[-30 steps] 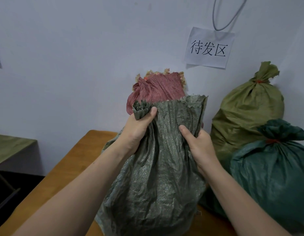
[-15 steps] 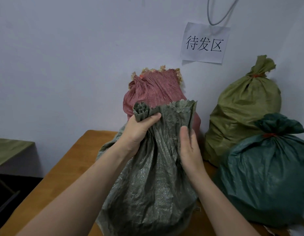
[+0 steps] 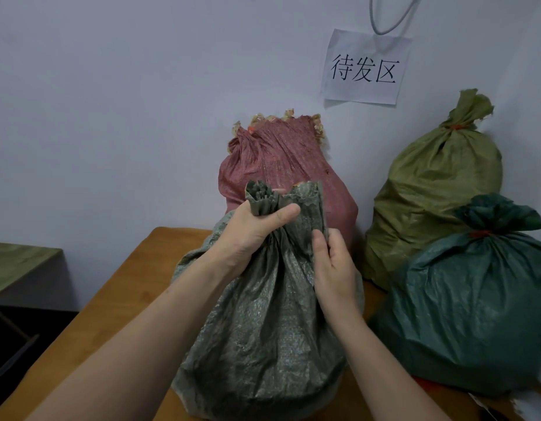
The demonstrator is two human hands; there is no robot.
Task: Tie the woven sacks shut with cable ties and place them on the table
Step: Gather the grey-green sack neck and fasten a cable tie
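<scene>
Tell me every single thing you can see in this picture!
grey-green sack: 1, grey-green, table middle, untied
red sack: 1, red, behind it, tied
olive sack: 1, olive, right, by wall, tied
dark green sack: 1, dark green, front right, tied
sign: 1, white, black characters, on wall
cable: 1, grey, looped above sign
table: 1, brown wood, under sacks
left hand: 1, grips grey-green sack's bunched mouth
right hand: 1, holds mouth's other side
</scene>
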